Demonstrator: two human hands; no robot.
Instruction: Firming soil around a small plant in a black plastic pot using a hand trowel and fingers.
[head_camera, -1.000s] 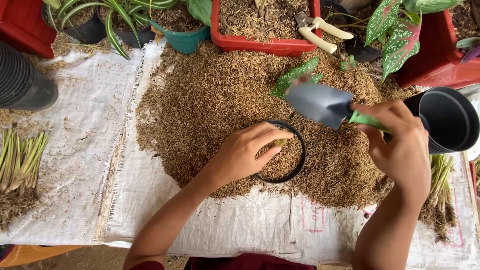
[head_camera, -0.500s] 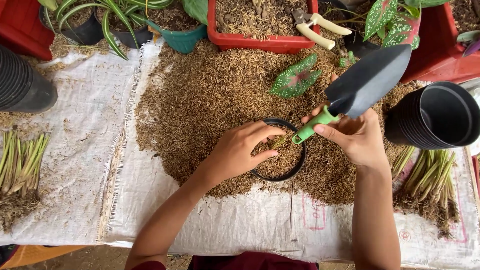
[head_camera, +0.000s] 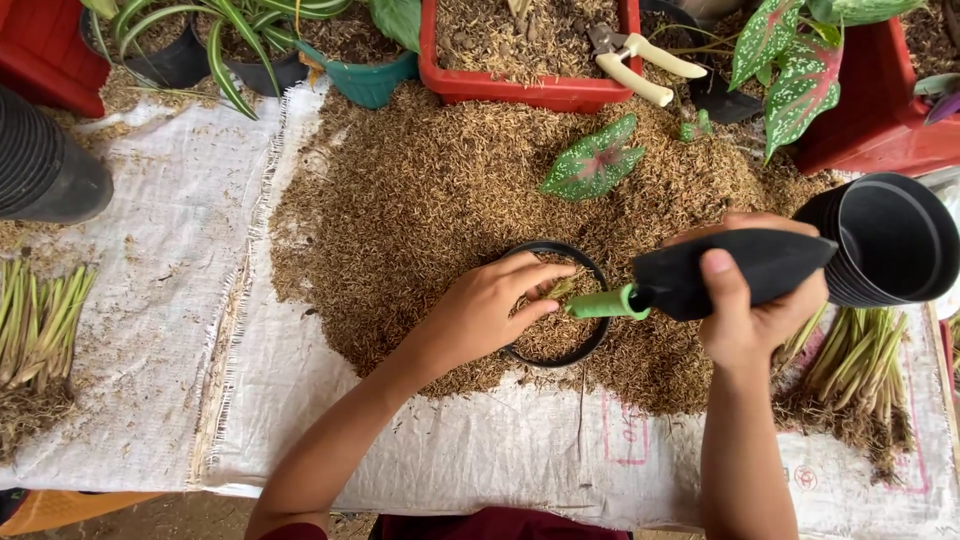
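My left hand (head_camera: 495, 305) rests on a small black pot (head_camera: 590, 350) filled with brown husk, its fingers pinching a small green plant cutting (head_camera: 560, 290) that stands in the filling. My right hand (head_camera: 755, 310) grips a trowel (head_camera: 735, 270) by its dark blade, with the green handle (head_camera: 605, 303) pointing left into the pot beside the cutting. The pot sits in a wide heap of brown husk (head_camera: 420, 200) spread on white sacking (head_camera: 160, 300).
A stack of black pots (head_camera: 890, 240) lies on its side at the right. Another black stack (head_camera: 45, 160) is at the left. Bundles of green cuttings (head_camera: 35, 320) (head_camera: 860, 360) lie at both sides. At the back are a red tray (head_camera: 530, 90), pruning shears (head_camera: 635, 60) and spotted-leaf plants (head_camera: 790, 70).
My right hand turned the trowel around, shifting from its green handle to its blade, and lowered the handle end into the pot. My left hand stayed on the pot.
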